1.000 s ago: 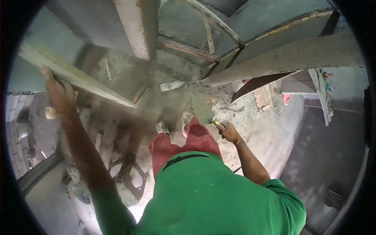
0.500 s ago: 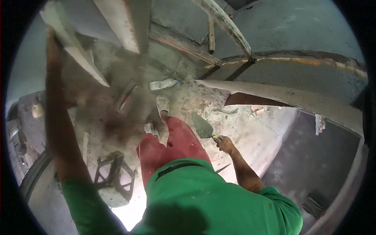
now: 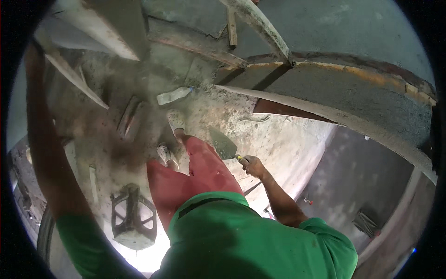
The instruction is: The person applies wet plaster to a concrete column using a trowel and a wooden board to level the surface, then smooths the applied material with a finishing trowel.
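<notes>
My right hand [image 3: 252, 166] is closed around the yellow-marked handle of a trowel [image 3: 224, 145]. The broad grey blade points away from me, just right of my red-clad legs. At the far left my left arm stretches out, and my left hand [image 3: 34, 58] is at the side of a long pale board [image 3: 69, 74]. The hand looks closed on it, though its fingers are dark and mostly hidden. The board slants down to a narrow tip above the floor.
A plastic bottle [image 3: 173, 96] lies on the dusty floor beyond my shoes. A dirty upturned stool [image 3: 134, 218] stands at my left. A curved plastered ledge [image 3: 344, 111] runs along the right, with a wooden support [image 3: 260, 23] rising above it. A short wood piece [image 3: 128, 116] lies left.
The whole view has swung to the right, so the surroundings sit farther left. The board's tip has shifted slightly nearer along with my left hand. The trowel remains in my right hand.
</notes>
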Demonstrator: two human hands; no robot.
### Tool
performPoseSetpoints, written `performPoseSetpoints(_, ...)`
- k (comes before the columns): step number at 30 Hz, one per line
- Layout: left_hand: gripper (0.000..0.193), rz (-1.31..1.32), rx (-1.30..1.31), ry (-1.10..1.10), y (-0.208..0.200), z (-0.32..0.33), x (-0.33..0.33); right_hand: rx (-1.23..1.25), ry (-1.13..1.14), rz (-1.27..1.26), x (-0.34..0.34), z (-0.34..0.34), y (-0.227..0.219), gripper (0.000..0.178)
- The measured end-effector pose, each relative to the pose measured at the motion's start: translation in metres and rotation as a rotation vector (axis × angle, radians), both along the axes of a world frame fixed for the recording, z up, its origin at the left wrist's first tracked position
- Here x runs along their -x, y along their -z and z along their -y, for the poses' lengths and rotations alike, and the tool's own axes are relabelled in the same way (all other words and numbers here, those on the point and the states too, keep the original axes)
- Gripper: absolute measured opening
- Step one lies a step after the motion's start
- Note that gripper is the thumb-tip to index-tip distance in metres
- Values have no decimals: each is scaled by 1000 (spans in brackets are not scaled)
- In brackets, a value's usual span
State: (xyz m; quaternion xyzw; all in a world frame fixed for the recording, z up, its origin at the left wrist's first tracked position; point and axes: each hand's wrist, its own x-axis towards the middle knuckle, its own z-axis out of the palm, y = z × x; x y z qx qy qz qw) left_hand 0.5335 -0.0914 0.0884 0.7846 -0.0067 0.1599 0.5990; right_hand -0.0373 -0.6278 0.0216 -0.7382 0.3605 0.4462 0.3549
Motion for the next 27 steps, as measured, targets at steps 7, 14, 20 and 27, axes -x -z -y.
performPoseSetpoints(7,44,5,-167,131,46,-56,-3,-111,-82,161,-62,-86,0,35)
performPoseSetpoints(14,53,-348,-525,-143,86,-7,243,-240,-188,438,-89,-244,33,28)
performPoseSetpoints(20,59,-1519,393,175,203,-32,474,-387,-350,604,-59,-431,112,38)
performPoseSetpoints(27,31,-1339,676,-405,366,-114,523,-346,-148,-137,-127,-435,374,45)
